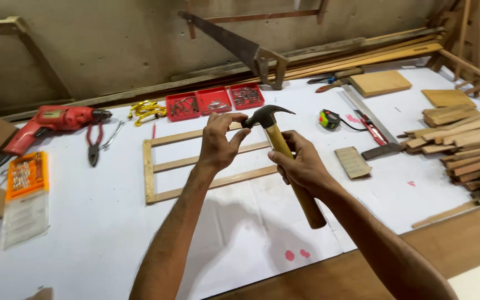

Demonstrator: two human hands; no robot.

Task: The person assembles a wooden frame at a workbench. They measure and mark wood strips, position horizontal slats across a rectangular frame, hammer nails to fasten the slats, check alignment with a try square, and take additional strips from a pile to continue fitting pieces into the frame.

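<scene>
Right hand (302,165) wrapped around claw hammer with dark steel head and pale wooden handle (284,153), mid-handle, above slatted wooden frame (195,166) | left hand (218,141) pinching hammer face | likely top-heavy, rigid; lower handle suits gripping

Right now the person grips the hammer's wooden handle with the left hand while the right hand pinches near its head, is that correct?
The hands are swapped. In the head view, the right hand grips the hammer by its wooden handle, and the left hand pinches near its head.
</scene>
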